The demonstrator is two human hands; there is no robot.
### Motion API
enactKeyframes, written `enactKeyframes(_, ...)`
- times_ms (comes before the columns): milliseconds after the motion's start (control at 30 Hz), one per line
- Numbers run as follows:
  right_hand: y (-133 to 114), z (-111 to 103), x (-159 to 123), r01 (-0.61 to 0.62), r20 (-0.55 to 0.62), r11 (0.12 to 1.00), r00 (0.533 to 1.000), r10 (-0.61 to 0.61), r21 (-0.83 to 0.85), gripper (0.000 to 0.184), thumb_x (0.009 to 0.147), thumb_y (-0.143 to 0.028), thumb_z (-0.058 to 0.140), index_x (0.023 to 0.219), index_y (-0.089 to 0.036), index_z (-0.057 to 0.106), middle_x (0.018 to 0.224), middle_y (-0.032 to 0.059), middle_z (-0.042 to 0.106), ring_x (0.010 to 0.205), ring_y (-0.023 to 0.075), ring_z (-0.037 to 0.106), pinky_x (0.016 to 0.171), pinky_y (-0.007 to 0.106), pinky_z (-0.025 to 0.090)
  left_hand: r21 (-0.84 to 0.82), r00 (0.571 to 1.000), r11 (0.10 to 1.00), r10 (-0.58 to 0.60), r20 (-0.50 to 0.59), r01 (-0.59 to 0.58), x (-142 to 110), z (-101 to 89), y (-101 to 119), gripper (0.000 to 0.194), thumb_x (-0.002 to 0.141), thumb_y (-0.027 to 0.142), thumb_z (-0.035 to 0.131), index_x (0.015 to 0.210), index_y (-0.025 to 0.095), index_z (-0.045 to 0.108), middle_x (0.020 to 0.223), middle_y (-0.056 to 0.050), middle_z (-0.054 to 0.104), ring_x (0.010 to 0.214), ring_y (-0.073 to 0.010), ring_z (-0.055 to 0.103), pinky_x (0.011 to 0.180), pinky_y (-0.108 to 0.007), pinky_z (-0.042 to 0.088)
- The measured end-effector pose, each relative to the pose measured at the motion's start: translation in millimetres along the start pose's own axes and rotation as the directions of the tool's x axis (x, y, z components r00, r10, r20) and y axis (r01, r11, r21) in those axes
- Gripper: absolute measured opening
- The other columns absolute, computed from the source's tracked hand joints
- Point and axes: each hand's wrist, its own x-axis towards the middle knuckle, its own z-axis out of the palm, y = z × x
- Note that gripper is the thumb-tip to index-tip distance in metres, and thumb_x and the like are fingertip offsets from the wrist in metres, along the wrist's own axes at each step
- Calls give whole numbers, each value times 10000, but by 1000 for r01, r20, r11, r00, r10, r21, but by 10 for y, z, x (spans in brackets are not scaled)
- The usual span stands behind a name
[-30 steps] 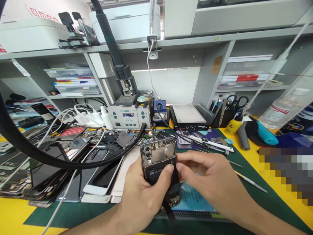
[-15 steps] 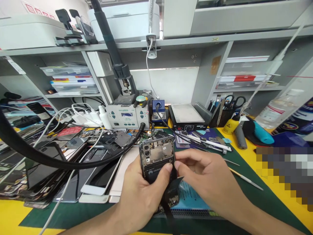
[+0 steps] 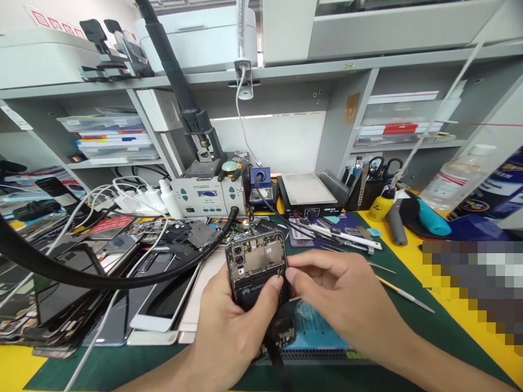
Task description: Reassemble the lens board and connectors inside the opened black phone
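Note:
My left hand is closed around an opened smartphone, tilted up with its back cover off. Two camera lenses, a metal shield and a black battery lettered HUAWEI show inside. My left thumb presses on the battery's upper right part, beside a small flex piece. At the phone's right edge, the thumb and forefinger of my right hand are pinched together; anything between them is hidden. A black strip hangs from the phone's lower end, over the mat. Below the phone lies a blue sheet.
Stacked phones and screens fill the left side, under a thick black hose. Behind stand a hot-air station and a flat heating plate. Tweezers and a thin-handled tool lie on the green mat.
The whole view has shifted slightly, so everything sits a little further left. The dark flap that stuck out at the phone's right side now lies closer to the phone. Both hands keep their hold.

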Motion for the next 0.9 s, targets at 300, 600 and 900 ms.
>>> enactKeyframes(300, -33, -39, -2, -1, -23, 999, 1000, 1, 36, 197, 903, -365, 682, 989, -222, 786, 806, 24, 769, 727, 195, 705, 662, 281, 595, -30, 999, 1000, -7, 34, 8, -3, 3, 56, 153, 884, 126, 643, 921, 243, 735, 887, 37, 809, 696, -112, 735, 671, -157, 589)
enactKeyframes(600, -123, 18, 16, 73, -125, 994, 989, -82, -75, 158, 884, -329, 665, 835, -208, 755, 712, 8, 744, 680, 181, 699, 595, 244, 575, 83, 999, 997, -2, -43, 6, -3, 22, 82, 239, 829, 148, 680, 1038, 230, 761, 991, 14, 821, 845, -150, 770, 782, -194, 612)
enactKeyframes(900, -108, 29, 16, 99, -156, 985, 980, -122, -144, 168, 868, -317, 659, 768, -202, 731, 642, 3, 701, 682, 195, 698, 583, 254, 564, 98, 999, 995, -31, -37, 35, -27, 23, 46, 296, 838, 169, 686, 1120, 230, 753, 1067, -17, 810, 927, -195, 766, 850, -271, 620)
